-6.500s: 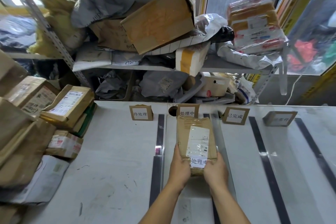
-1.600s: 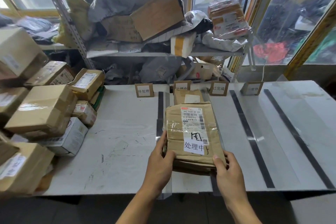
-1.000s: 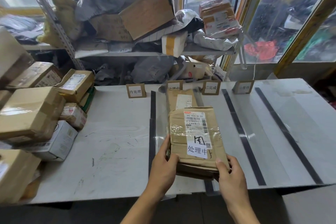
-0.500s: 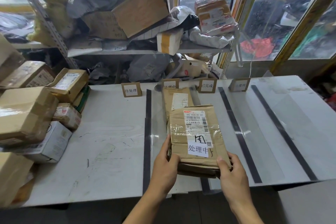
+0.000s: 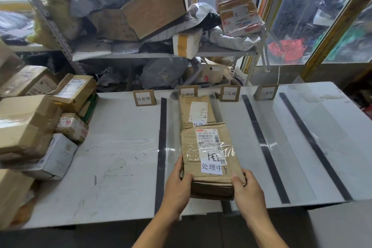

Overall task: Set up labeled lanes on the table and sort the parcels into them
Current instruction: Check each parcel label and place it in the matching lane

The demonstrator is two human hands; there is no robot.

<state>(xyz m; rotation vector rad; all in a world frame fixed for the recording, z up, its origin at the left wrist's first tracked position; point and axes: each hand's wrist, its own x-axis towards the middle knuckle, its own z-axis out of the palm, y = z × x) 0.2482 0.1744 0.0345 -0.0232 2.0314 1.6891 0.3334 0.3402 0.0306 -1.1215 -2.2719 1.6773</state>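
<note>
In the second lane of the bench (image 5: 120,157), we hold a brown parcel (image 5: 209,159) at its near corners, left hand (image 5: 178,189) and right hand (image 5: 248,191), fingers closed on its edges. It touches a second parcel (image 5: 196,110) below the lane label (image 5: 188,92). Pushing on would likely shove that parcel into the label and tip it. The near end sits by the bench edge, so releasing too early could drop it.

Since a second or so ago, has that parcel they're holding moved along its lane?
No. The held parcel still sits just short of the parcel lying by the lane sign.
</note>
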